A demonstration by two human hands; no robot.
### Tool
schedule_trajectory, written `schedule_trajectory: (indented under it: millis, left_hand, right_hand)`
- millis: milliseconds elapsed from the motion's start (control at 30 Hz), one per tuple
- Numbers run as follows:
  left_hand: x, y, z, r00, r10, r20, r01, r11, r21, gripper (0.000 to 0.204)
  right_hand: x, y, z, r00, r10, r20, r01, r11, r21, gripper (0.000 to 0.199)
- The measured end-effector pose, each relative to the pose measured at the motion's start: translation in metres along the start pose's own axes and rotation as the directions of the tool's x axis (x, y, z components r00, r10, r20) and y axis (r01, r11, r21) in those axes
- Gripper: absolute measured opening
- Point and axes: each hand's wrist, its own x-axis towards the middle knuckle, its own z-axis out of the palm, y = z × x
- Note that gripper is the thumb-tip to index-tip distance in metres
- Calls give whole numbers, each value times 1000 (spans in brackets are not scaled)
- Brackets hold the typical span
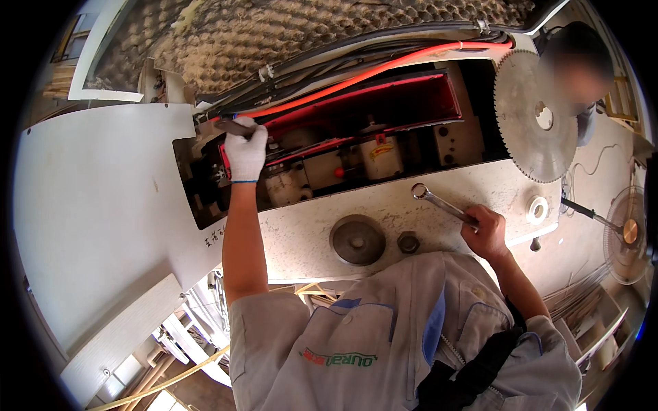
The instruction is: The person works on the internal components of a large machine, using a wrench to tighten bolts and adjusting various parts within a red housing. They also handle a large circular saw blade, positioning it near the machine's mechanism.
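My left hand [245,152], in a white glove, reaches into the open machine cavity [329,164] and grips a dark bar-like tool [229,126] near the cables. My right hand [486,230], bare, rests on the speckled machine table [301,233] and holds the shaft of a steel ring spanner [439,201], whose ring end points up-left. A round grey flange disc [356,240] and a hex nut [408,242] lie on the table between my arms. A large toothed circular saw blade [534,118] lies flat at the table's right end.
An orange cable [384,68] and black cables run above a red housing [384,103] in the cavity. A white ring [538,209] sits by the blade. Another person [582,82] stands at the upper right. A fan [627,233] is at the right, a white panel [89,205] at the left.
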Motion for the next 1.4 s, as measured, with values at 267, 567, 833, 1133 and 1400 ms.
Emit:
schedule_trajectory:
  millis: [267,567,833,1133,1400]
  left_hand:
    - [-11,3,-2,997,-62,53,53,987,154,15]
    - [-3,15,23,994,-99,56,68,914,399,31]
    - [-16,6,3,998,-52,27,46,979,198,11]
    - [-7,-35,-44,945,-198,-260,155,972,-177,32]
    - [-13,-34,-53,880,-291,-376,179,935,-306,25]
  right_hand:
    - [-1,1,1,1000,-18,-14,17,1000,-15,13]
    - [-1,4,0,999,-29,-23,29,999,22,14]
    - [-3,5,-1,1000,3,4,-3,999,41,15]
    - [19,-12,-12,976,132,172,-161,973,166,13]
    - [155,-118,6,853,-88,514,8,988,155,11]
